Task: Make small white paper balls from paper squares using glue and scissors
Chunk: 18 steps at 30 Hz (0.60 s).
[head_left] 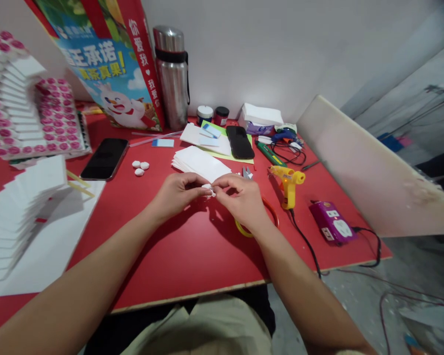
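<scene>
Over the middle of the red table, my left hand [177, 193] and my right hand [240, 197] meet fingertip to fingertip. Between them they pinch a small white piece of folded paper [208, 187], partly covered by the fingers. Three small rounded white paper pieces [139, 167] lie to the left of my left hand. Just beyond the fingers rests a stack of white paper sheets [202, 162]. Scissors [246, 173] lie partly beneath my right hand, their yellow and orange handles showing around the wrist.
Right of my hands stands a yellow glue gun [289, 185], corded, near a purple power socket box [333, 222]. Phones [104, 159] [240, 142] lie on the table. A steel flask [172, 76] stands at the back. White fanned paper steps [25, 212] occupy the left.
</scene>
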Tool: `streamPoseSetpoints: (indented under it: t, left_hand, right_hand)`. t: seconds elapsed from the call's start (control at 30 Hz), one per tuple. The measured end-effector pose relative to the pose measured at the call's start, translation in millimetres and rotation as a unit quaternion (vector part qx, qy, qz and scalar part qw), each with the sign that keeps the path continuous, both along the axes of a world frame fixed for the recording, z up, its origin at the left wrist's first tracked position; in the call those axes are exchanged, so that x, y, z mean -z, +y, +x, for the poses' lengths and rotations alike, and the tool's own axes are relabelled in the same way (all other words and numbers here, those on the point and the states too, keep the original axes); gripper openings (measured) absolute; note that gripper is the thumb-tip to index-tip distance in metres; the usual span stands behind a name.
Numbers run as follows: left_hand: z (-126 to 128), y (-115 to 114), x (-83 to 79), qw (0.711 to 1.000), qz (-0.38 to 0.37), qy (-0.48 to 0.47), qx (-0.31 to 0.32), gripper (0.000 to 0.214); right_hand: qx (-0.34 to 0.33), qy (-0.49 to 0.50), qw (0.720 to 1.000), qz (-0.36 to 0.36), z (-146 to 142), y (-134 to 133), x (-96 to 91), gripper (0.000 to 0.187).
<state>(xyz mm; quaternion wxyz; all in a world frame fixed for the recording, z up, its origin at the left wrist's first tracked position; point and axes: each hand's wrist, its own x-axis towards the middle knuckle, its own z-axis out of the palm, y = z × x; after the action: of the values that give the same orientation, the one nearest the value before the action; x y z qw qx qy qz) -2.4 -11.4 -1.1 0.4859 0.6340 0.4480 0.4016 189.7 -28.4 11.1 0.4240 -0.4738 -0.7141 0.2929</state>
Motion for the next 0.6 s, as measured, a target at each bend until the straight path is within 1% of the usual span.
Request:
streamPoseSetpoints:
  t: [0.17,0.23,0.33,0.43,0.53,0.6]
  left_hand:
    - [3.2,-2.2,-1.1,0.999,0.044,-0.01,-0.031,0.023]
    - [3.2,-2.1,-1.2,0.998,0.058,-0.003,-0.035,0.025]
    - [1.9,-1.6,-0.7,0.997,0.07,0.002,-0.033,0.028]
    - [1.1,-0.9,-0.2,0.997,0.075,0.003,-0.026,0.029]
    - [1.6,-0.6,0.2,0.996,0.079,0.013,-0.025,0.029]
    - [2.2,-0.6,0.5,0.997,0.077,0.018,-0.023,0.029]
  right_hand:
    - [0.031,0.037,0.999,-0.01,-4.3,-3.3,-2.1,0.009]
    - [0.033,0.064,0.997,-0.042,-5.0,-3.5,-3.2,0.008]
    - [0.025,0.122,0.986,-0.109,-4.8,-2.5,-4.2,0.013]
    - [0.023,0.162,0.976,-0.142,-4.6,-1.2,-4.2,0.018]
    - [0.032,0.162,0.976,-0.144,-5.5,-0.6,-3.3,0.015]
    - [0.04,0.14,0.982,-0.124,-6.1,-0.5,-2.5,0.009]
